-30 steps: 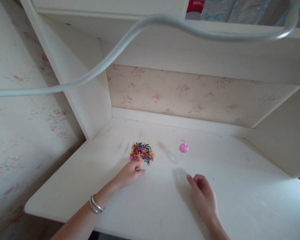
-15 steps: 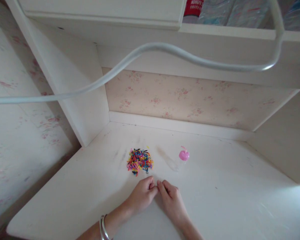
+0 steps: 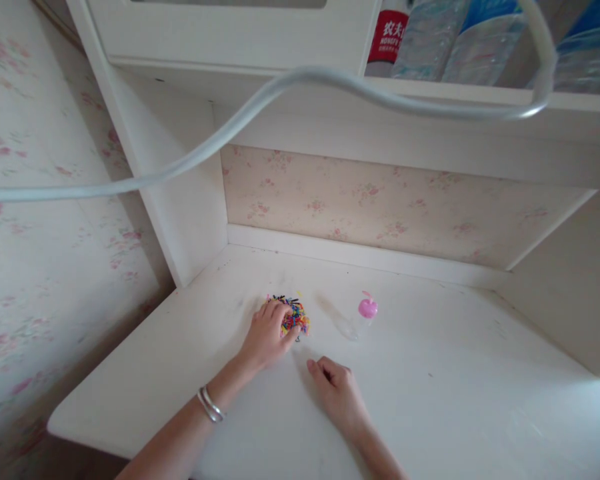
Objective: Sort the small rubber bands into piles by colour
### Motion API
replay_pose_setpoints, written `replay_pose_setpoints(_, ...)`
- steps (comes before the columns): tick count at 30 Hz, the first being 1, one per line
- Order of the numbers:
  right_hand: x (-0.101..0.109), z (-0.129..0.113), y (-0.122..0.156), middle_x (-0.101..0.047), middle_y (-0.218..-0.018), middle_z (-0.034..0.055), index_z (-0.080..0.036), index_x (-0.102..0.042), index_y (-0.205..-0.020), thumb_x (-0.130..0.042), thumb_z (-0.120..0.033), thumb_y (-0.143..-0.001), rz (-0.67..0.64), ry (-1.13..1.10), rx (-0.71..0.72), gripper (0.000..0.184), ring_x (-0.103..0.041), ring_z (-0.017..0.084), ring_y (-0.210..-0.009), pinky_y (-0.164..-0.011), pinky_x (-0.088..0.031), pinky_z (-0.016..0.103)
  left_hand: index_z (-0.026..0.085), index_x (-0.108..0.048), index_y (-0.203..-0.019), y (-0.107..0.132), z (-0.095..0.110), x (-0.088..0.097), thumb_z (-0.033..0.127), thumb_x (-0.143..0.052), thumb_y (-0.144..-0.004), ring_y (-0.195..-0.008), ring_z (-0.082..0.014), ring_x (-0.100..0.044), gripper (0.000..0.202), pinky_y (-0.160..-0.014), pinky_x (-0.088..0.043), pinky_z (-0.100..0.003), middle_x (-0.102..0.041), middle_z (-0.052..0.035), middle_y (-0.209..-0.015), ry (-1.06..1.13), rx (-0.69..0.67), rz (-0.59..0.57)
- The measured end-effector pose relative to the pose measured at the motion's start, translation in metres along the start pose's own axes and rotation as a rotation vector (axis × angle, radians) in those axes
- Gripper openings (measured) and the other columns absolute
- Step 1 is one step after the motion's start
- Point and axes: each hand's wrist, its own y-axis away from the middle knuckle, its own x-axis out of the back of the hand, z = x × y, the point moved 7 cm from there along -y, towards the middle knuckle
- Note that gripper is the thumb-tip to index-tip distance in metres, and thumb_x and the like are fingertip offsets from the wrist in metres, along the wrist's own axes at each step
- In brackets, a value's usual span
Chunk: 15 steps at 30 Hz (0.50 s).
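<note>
A heap of small multicoloured rubber bands (image 3: 297, 317) lies on the white desk. My left hand (image 3: 266, 337) rests at the heap's left side, its fingers over the bands and its thumb apart at the near edge. A pair of silver bangles (image 3: 211, 404) circles that wrist. Nearer to me and to the right, my right hand (image 3: 336, 392) is closed, thumb against curled fingers; whatever it may hold is hidden. Beyond it stands a small clear container with a pink apple-shaped lid (image 3: 368, 308); its see-through body is hard to make out.
A thick white cable (image 3: 300, 77) runs across the upper view in front of the cabinet. Plastic bottles (image 3: 480, 47) sit on the shelf at upper right. The desk (image 3: 460, 427) is bounded by a side panel (image 3: 190, 220) and a flowered back wall (image 3: 340, 193).
My left hand has left my right hand and moved forward and left onto the heap, its fingers spreading. My right hand stays nearly in place, closed. The view has shifted slightly.
</note>
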Motion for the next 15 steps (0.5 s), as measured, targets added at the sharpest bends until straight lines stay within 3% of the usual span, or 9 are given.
replay_pose_setpoints(2,0.000,0.001,0.000,-0.030,-0.054,-0.0056,-0.019,-0.040,-0.056,-0.043,-0.052,-0.087,-0.002,0.010,-0.011,0.045,-0.030,0.009,-0.054,-0.050,-0.021,0.022,0.023,-0.051,-0.121,-0.010,-0.006,-0.005,0.044,-0.063,-0.076,-0.122,-0.0301,-0.038,0.051,-0.103,-0.025,-0.044,-0.048,-0.0106,-0.128,-0.138,-0.027,-0.028)
replay_pose_setpoints(4,0.000,0.003,0.000,-0.028,-0.055,-0.0056,-0.019,-0.038,-0.056,-0.043,-0.052,-0.087,0.004,-0.005,-0.024,0.045,-0.029,0.009,-0.054,-0.050,-0.020,0.022,0.026,-0.050,-0.126,-0.019,-0.015,-0.019,0.049,-0.066,-0.072,-0.126,-0.0335,-0.033,0.062,-0.106,-0.021,-0.048,-0.044,-0.0102,-0.134,-0.219,-0.033,-0.105)
replay_pose_setpoints(7,0.002,0.003,0.000,-0.026,-0.057,-0.0055,-0.020,-0.036,-0.057,-0.042,-0.052,-0.087,0.013,-0.048,-0.031,0.045,-0.028,0.009,-0.055,-0.050,-0.020,0.022,0.025,-0.057,-0.121,-0.028,-0.019,-0.040,0.051,-0.058,-0.080,-0.124,-0.0314,-0.037,0.048,-0.107,-0.021,-0.049,-0.050,-0.0093,-0.129,-0.231,-0.092,-0.163)
replay_pose_setpoints(10,0.001,0.003,-0.001,-0.028,-0.057,-0.0055,-0.019,-0.037,-0.057,-0.043,-0.051,-0.087,0.002,-0.056,-0.024,0.044,-0.028,0.009,-0.055,-0.050,-0.020,0.022,0.021,-0.062,-0.111,-0.037,-0.012,-0.054,0.042,-0.049,-0.088,-0.117,-0.0258,-0.045,0.034,-0.106,-0.026,-0.044,-0.056,-0.0094,-0.121,-0.191,-0.167,-0.133)
replay_pose_setpoints(15,0.000,0.007,-0.004,-0.027,-0.057,-0.0058,-0.019,-0.037,-0.057,-0.043,-0.051,-0.087,0.003,-0.065,-0.036,0.044,-0.027,0.009,-0.054,-0.049,-0.019,0.022,0.020,-0.064,-0.109,-0.052,0.003,-0.072,0.036,-0.039,-0.094,-0.118,-0.0207,-0.045,0.033,-0.107,-0.029,-0.037,-0.057,-0.0078,-0.122,-0.154,-0.194,-0.116)
